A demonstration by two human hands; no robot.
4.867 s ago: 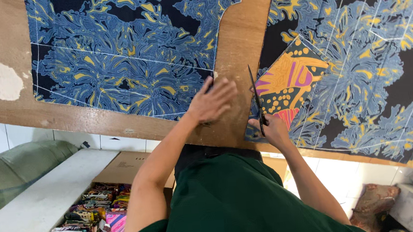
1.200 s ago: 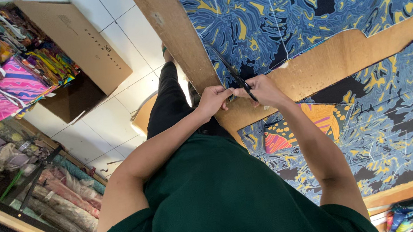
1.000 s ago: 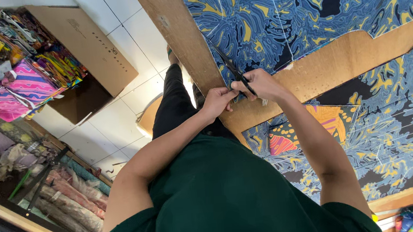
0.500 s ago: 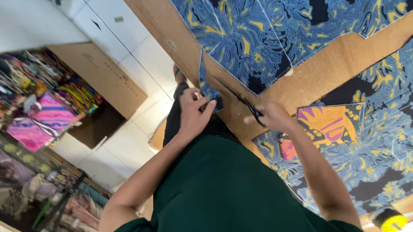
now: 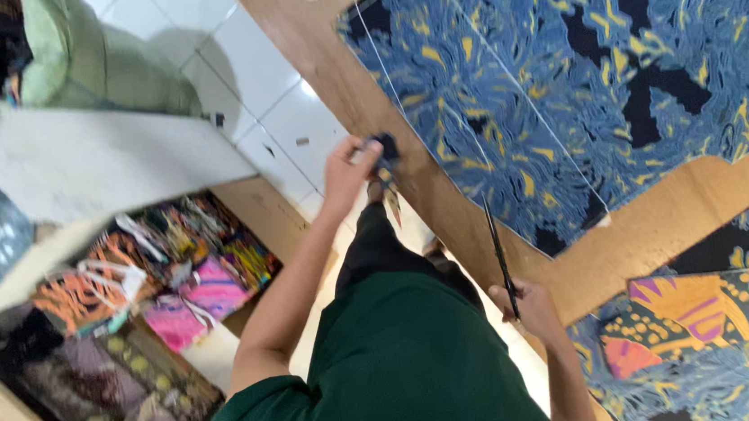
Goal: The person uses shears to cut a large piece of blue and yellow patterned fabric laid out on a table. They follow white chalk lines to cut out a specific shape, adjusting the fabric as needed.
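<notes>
Fabric (image 5: 562, 86), blue with yellow leaf print, lies flat on the brown board (image 5: 655, 222) across the upper right of the frame, its cut edge running down toward centre. The left hand (image 5: 349, 172) is lifted at upper centre, pinching a small dark scrap (image 5: 384, 146) off the board; the right hand (image 5: 527, 305), lower centre, is clenched on the scissors (image 5: 497, 249), blades lying along the cut edge. Risk: nothing pins the cloth, so it may shift or bunch under the blades and the cut may wander off the chalk lines (image 5: 508, 90).
</notes>
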